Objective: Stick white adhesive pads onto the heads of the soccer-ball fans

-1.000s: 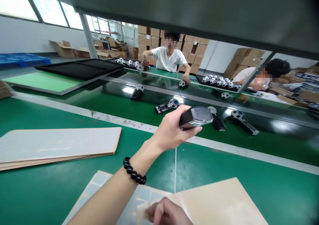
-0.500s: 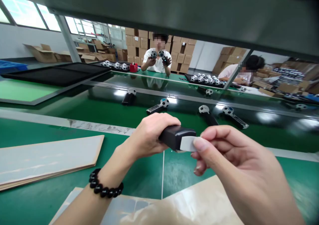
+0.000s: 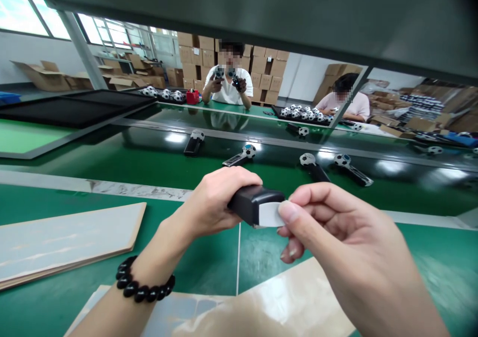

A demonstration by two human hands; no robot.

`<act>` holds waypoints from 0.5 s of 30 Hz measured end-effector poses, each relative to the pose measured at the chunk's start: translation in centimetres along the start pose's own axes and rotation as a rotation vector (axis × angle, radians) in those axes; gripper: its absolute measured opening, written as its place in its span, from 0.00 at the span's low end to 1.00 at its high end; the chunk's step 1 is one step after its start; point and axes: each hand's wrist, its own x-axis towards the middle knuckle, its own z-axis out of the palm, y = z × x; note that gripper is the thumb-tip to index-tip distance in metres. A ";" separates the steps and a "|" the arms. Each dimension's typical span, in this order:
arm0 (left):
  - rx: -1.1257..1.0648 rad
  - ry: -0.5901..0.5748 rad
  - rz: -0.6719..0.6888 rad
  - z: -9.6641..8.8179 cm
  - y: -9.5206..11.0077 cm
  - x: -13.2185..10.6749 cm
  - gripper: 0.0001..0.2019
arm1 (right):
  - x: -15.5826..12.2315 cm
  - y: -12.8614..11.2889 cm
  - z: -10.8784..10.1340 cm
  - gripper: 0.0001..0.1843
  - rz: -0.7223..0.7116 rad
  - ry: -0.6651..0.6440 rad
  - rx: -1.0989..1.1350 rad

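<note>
My left hand (image 3: pixel 212 202) wraps round a black, box-shaped handle (image 3: pixel 242 200), its flat end turned to the right. Against that end lies a pale grey sticker (image 3: pixel 269 214). The thumb and forefinger of my right hand (image 3: pixel 351 237) pinch the sticker's right edge, while its other fingers curl below. How much of the sticker adheres, I cannot tell. Beneath my hands lie a sheet of stickers (image 3: pixel 214 304) and glossy tan backing paper (image 3: pixel 287 294). Whatever is at the handle's other end is hidden by my left hand.
Sticker sheets are stacked (image 3: pixel 70 237) at the left. Beyond, a green conveyor belt (image 3: pixel 149 163) carries several football-headed handheld devices (image 3: pixel 313 165). A grey shelf (image 3: pixel 239 8) hangs overhead. Across the belt, one person (image 3: pixel 231 85) holds two devices; another person (image 3: pixel 345 103) sits further right.
The view has shifted slightly, so both hands appear a little further left. My grip on the handle and sticker looks the same. The person opposite has raised the two devices.
</note>
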 end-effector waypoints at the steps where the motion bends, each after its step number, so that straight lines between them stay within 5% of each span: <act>1: -0.007 0.004 0.002 0.0 0.0 0.0 0.11 | 0.0 0.0 0.0 0.06 -0.004 -0.005 0.002; 15: 0.013 0.016 0.021 0.0 0.1 0.1 0.10 | -0.9 -1.2 1.4 0.08 0.152 0.154 0.125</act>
